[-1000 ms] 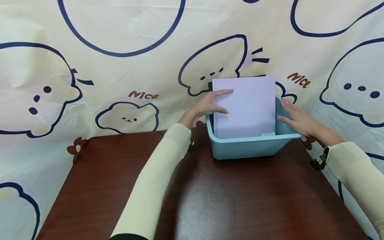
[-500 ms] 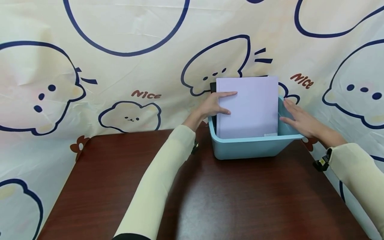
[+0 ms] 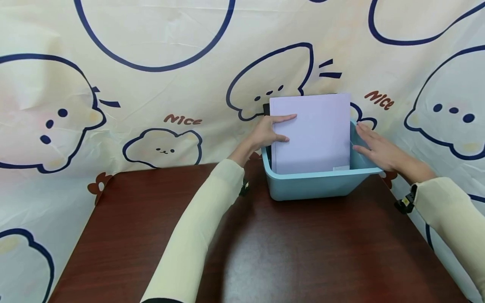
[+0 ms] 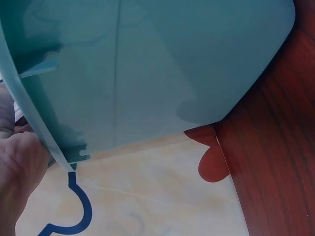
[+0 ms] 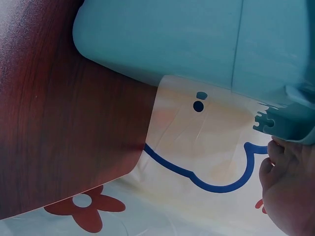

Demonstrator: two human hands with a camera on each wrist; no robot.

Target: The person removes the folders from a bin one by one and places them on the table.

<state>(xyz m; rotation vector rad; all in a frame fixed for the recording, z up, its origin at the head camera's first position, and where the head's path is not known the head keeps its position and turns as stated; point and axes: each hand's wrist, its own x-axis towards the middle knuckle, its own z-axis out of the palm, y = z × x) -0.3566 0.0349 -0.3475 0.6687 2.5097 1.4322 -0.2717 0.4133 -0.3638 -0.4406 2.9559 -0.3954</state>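
A light blue plastic bin (image 3: 314, 186) stands near the table's back right. Upright in it is a flat, rectangular lilac item (image 3: 314, 139), like a folder or book, with a small white label low on its right. My left hand (image 3: 264, 131) reaches over the bin's left side, its straight index finger and thumb against the lilac face; the other fingers are hard to make out. At the bin's right rim rests my right hand (image 3: 380, 149), fingers extended, thumb over the inside. Both wrist views show the bin's outer wall (image 4: 162, 64), with each hand partly cut off beside the rim.
Something dark (image 3: 267, 109) shows behind the lilac item's left edge. The brown wooden table (image 3: 303, 252) extends in front of the bin. A cream cloth (image 3: 166, 92) with cartoon drawings hangs behind and beside the table.
The view shifts slightly. Both hands keep their places at the bin, and the lilac item stays upright, with at most a very slight rise at its top edge.
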